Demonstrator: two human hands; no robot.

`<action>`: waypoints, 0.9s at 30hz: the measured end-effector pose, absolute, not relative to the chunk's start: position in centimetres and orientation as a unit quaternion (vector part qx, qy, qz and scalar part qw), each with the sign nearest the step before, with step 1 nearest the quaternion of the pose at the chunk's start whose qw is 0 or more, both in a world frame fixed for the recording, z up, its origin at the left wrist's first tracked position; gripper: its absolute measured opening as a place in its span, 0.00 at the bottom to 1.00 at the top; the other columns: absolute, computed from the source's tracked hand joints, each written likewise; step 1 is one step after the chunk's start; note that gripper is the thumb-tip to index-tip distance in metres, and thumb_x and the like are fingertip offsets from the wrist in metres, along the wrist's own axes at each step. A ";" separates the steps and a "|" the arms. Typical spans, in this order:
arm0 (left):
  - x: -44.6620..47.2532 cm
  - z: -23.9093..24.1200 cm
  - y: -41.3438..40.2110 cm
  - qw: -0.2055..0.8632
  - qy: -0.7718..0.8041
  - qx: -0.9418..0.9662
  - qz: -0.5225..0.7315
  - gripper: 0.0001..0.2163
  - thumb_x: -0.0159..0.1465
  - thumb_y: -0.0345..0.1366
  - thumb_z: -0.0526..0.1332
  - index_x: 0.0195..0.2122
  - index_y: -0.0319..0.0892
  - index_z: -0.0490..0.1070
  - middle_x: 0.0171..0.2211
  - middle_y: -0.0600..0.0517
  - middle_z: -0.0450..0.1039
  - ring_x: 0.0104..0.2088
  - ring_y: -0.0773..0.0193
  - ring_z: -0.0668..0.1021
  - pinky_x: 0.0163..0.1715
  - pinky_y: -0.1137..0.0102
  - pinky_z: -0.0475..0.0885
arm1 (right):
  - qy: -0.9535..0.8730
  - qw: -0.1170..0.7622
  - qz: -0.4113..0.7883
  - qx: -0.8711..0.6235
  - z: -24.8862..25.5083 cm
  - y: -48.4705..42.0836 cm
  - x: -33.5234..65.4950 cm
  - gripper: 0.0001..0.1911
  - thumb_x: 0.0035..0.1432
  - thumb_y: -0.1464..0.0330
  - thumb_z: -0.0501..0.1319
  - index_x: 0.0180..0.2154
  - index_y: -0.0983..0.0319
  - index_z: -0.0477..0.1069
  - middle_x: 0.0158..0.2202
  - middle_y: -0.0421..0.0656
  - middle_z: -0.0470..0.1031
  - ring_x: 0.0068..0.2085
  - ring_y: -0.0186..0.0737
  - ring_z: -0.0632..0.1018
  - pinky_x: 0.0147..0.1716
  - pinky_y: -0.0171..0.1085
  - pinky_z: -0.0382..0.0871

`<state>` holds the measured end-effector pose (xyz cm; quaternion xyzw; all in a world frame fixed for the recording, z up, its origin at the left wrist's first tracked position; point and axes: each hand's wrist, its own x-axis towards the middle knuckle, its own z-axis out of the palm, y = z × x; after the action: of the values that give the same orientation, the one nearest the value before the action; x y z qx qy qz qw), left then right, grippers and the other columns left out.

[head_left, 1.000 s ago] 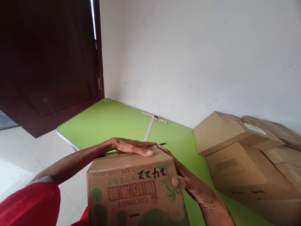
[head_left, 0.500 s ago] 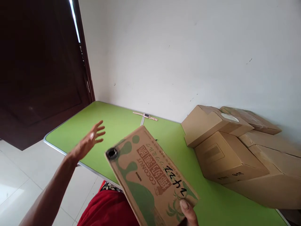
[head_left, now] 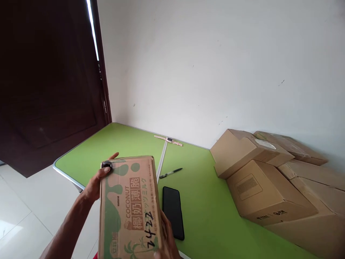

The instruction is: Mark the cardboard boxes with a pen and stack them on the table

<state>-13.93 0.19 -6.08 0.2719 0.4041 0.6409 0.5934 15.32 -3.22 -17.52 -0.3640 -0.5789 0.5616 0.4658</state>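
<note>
A brown cardboard box (head_left: pixel 126 208) with green splashes, "COCONUT" print and a handwritten "2422" is held up over the table's near edge. My left hand (head_left: pixel 98 180) grips its far left corner, thumb on top beside a black taped patch. Along the lower right side of the box, my right hand (head_left: pixel 169 233) is closed on it, its fingers partly hidden. Just right of the box lies a black phone (head_left: pixel 173 212). A pen (head_left: pixel 171 173) rests on the table beyond the phone.
The green table (head_left: pixel 205 201) stands against a white wall. A pink-strapped watch (head_left: pixel 169 140) lies at its back edge. Several cardboard boxes (head_left: pixel 269 190) are piled on the right. A dark door (head_left: pixel 51 86) is at the left.
My left hand, open and apart before, has taken hold of the box's corner. The box has swung left and turned more upright in view, uncovering the phone and pen.
</note>
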 end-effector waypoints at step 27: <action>-9.4 -2.7 -0.9 0.604 0.503 0.255 0.562 0.40 0.61 0.57 0.72 0.72 0.52 0.62 0.62 0.44 0.80 0.59 0.35 0.83 0.54 0.59 0.82 | -0.773 0.273 0.102 -0.563 1.2 3.3 6.3 0.30 0.58 0.40 0.66 0.39 0.62 0.78 0.37 0.51 0.81 0.43 0.61 0.80 0.50 0.67 0.71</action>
<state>-9.44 -0.94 -2.72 0.2551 0.5035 0.5625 0.6042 6.27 3.29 1.17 -0.5634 -0.7731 0.1019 0.2728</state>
